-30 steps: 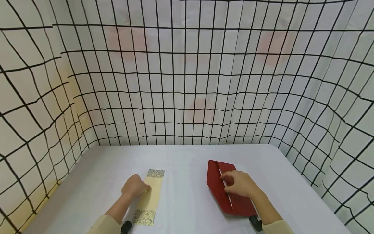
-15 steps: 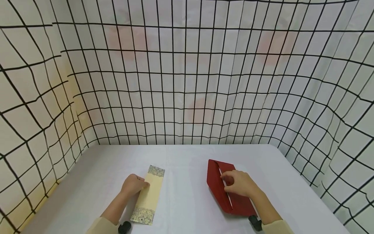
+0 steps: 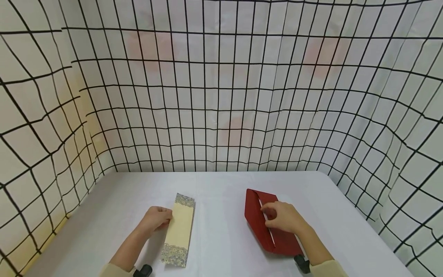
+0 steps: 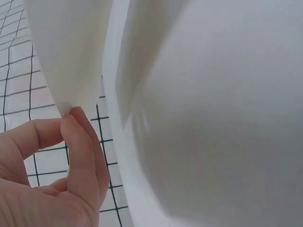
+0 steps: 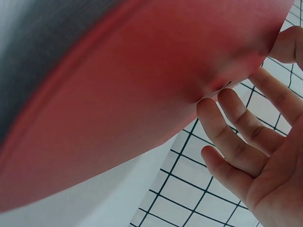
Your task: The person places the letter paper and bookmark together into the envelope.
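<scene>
My left hand point(image 3: 155, 220) pinches the left edge of a long cream paper card point(image 3: 182, 227) with grey patterned bands at both ends. The left wrist view shows thumb and fingertips point(image 4: 78, 137) meeting at that edge, and the card's plain pale back point(image 4: 71, 56) rising above them. To the right, my right hand point(image 3: 285, 218) holds a red envelope point(image 3: 254, 219) at its opening, where a thin white strip shows along the slit. Thumb and index finger bend toward each other there. In the right wrist view, fingertips touch the edge of the red paper point(image 5: 118, 104).
Both things are over a white table point(image 3: 218, 215). A black grid net point(image 3: 218, 96) in front of pale walls encloses the far side and both sides. Dark wrist cameras point(image 3: 143, 270) sit under the cream sleeves.
My left hand has drawn slightly left to the card's edge, and the card has tilted up and turned a little. The right hand and the red envelope have stayed put.
</scene>
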`<state>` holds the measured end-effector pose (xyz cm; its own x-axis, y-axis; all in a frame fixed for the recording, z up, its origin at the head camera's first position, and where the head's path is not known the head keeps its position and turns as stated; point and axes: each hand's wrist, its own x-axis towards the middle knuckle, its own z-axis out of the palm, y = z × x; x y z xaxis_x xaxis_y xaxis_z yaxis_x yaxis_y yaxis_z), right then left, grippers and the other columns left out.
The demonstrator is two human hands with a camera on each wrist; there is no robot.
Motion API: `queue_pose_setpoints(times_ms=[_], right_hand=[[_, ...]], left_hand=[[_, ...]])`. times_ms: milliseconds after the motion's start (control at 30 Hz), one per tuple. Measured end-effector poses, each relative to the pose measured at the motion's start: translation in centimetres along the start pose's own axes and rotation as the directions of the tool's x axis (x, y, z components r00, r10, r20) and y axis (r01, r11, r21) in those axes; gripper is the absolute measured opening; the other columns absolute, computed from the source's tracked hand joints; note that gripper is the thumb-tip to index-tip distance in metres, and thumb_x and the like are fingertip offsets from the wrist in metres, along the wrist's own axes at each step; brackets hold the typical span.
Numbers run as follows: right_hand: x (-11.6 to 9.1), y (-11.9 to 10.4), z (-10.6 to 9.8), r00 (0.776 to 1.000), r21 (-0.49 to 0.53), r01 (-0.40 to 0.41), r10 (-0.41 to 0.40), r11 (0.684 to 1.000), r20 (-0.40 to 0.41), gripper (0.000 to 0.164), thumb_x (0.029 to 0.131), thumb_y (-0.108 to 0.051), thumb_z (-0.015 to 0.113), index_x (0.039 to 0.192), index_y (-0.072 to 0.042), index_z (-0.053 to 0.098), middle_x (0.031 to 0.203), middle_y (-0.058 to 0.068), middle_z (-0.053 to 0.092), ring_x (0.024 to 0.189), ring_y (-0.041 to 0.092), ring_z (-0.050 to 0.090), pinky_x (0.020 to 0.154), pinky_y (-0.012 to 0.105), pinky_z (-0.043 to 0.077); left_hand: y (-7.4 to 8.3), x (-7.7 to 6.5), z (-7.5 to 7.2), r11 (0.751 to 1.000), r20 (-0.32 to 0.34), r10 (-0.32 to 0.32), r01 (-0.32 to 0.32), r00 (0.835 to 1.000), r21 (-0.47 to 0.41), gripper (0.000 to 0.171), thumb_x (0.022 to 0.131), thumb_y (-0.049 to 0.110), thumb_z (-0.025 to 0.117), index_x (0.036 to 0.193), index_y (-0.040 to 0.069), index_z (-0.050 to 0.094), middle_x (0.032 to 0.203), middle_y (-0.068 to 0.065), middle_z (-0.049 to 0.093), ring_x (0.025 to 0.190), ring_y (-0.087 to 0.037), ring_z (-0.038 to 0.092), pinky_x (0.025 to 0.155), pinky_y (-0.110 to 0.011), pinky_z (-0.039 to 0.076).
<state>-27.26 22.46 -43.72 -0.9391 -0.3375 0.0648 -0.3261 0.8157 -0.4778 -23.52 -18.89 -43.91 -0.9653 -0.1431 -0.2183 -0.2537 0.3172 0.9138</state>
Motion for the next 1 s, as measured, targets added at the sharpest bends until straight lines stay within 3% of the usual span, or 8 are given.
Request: queue_pose_setpoints(times_ms=[367,800,1000], right_hand=[[0.0,0.1,0.1,1.0,-0.018,0.016,-0.016,1.0,-0.013,0.032,0.073,-0.014,0.077,0.104,-0.02,0.071,0.098,-0.008,0.066,0.092,0.015,0.057,0.079,0.042,0.051],[0.1,0.1,0.2,1.0,-0.004,0.003,-0.003,1.0,-0.004,0.034,0.074,-0.017,0.079,0.107,-0.018,0.071,0.102,-0.006,0.066,0.095,0.018,0.058,0.08,0.045,0.053],[0.0,0.2,0.2,1.0,-0.014,0.003,-0.003,1.0,-0.008,0.035,0.073,-0.017,0.08,0.107,-0.018,0.071,0.101,-0.007,0.066,0.096,0.018,0.058,0.081,0.045,0.052]], left_hand=[[0.2,-0.2,1.7,0.997,0.045,-0.011,0.014,0.999,-0.08,0.023,0.086,0.0,0.064,0.105,-0.014,0.062,0.086,-0.013,0.064,0.068,-0.013,0.062,0.063,-0.026,0.056],[1.8,-0.6,4.2,0.979,0.124,0.048,-0.022,0.991,-0.204,0.022,0.084,-0.003,0.064,0.104,-0.012,0.061,0.086,-0.013,0.063,0.067,-0.013,0.06,0.063,-0.025,0.056],[2.5,-0.5,5.4,0.97,0.195,0.086,-0.037,0.977,-0.24,0.024,0.086,-0.002,0.063,0.106,-0.013,0.059,0.089,-0.014,0.064,0.07,-0.015,0.062,0.066,-0.027,0.057]])
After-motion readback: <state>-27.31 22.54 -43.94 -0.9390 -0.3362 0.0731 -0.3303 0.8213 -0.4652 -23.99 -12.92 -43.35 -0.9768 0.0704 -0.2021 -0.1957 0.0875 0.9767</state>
